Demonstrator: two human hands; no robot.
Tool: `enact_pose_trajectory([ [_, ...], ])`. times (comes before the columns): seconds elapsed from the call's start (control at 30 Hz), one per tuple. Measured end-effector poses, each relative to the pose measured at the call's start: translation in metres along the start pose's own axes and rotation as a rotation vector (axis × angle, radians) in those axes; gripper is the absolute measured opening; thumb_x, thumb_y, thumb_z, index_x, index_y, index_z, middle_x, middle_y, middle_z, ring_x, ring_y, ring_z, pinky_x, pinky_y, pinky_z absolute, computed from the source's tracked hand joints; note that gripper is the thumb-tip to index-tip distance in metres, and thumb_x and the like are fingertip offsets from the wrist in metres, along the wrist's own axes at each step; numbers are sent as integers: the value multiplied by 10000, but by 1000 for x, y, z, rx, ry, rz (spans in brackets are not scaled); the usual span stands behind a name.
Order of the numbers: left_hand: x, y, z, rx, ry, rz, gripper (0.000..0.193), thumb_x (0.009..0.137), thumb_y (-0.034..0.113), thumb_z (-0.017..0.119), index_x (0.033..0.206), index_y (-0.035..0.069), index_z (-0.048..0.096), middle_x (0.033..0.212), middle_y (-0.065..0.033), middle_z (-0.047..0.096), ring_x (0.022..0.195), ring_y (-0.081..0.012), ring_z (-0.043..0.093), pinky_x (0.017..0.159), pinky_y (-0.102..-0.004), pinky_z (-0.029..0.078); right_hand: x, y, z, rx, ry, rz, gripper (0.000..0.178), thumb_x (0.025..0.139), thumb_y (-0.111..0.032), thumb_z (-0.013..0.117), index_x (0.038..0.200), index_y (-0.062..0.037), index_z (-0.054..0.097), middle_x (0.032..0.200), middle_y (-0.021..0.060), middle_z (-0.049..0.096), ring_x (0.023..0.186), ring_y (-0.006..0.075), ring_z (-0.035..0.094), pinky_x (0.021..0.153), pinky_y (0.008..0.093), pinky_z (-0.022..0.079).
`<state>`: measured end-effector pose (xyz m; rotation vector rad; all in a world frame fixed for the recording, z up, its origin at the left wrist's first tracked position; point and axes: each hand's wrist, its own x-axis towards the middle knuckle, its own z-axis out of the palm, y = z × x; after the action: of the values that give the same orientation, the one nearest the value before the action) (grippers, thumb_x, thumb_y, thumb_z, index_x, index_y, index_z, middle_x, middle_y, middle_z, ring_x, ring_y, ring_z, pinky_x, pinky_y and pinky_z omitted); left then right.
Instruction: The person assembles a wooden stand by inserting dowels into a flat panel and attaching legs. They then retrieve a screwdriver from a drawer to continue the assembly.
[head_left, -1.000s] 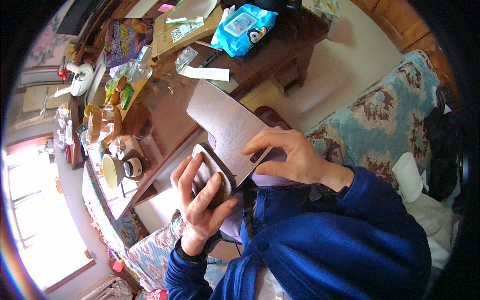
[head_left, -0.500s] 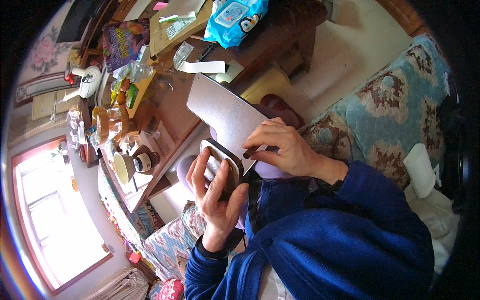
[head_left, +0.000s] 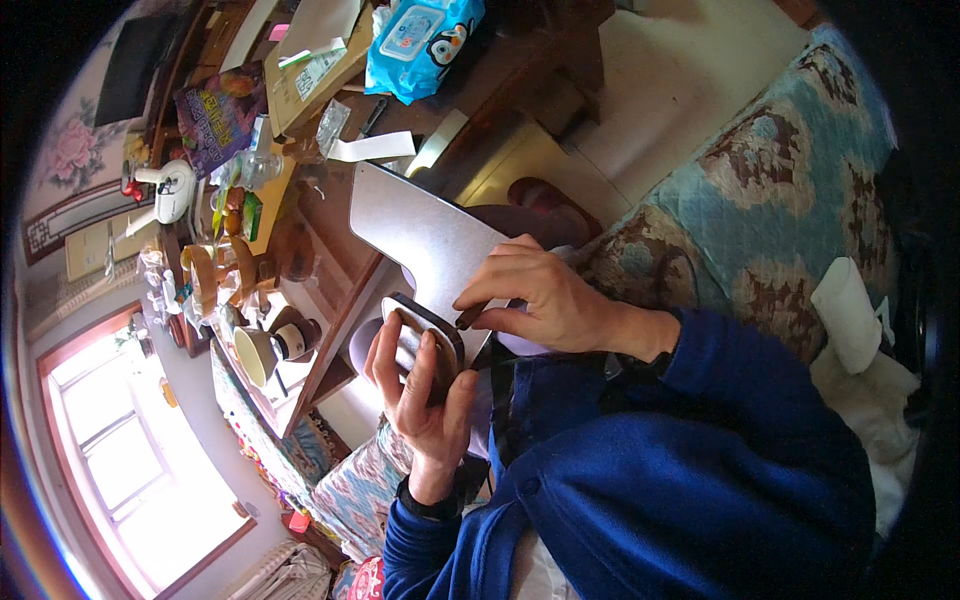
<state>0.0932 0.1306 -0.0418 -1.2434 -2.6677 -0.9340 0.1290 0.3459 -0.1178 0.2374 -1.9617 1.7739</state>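
Observation:
My left hand (head_left: 430, 405) is wrapped round a small box-like thing (head_left: 446, 343) with rounded corners, a dark rim and a pale, shiny face; its exact kind does not show. Close to its right edge, my right hand (head_left: 545, 290) pinches a small dark brown piece (head_left: 467, 318) between thumb and fingers. The piece is nearly at the rim, and I cannot tell whether they touch. Under both hands a flat grey panel (head_left: 420, 222) with a cut-out edge lies across my lap, partly covered by the right hand.
At the upper left, a brown table (head_left: 345, 215) bears a blue wipes pack (head_left: 418, 50), a white paper strip (head_left: 372, 147), tape rolls (head_left: 203, 278) and a purple bag (head_left: 222, 115). A patterned sofa (head_left: 745, 190) is at the right; a beige cup-shaped thing (head_left: 255, 355) is at the left.
The view has shifted, so the surroundings sit differently. My right hand has brought the small brown piece closer to the rim of the box-like thing. The left hand keeps its hold.

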Motion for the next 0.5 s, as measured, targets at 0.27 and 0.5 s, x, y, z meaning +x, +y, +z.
enact_pose_trajectory([
  [0.27, -1, 1, -2, -7, -18, -15, 528, 929, 234, 738, 1415, 73, 606, 1558, -225, 393, 1299, -334, 547, 1037, -405, 482, 1, -1, -2, -4, -28, 21, 201, 822, -131, 804, 1012, -98, 746, 995, 16, 722, 942, 198, 627, 906, 360, 411],
  [0.5, 0, 5, 2, -39, 52, -135, 494, 775, 175, 800, 1239, 37, 701, 1485, -249, 499, 1359, -436, 445, 1141, -523, 331, 2, 2, -2, 10, -47, 26, 191, 858, -197, 759, 1023, -105, 729, 972, 33, 691, 986, 217, 620, 916, 384, 391],
])
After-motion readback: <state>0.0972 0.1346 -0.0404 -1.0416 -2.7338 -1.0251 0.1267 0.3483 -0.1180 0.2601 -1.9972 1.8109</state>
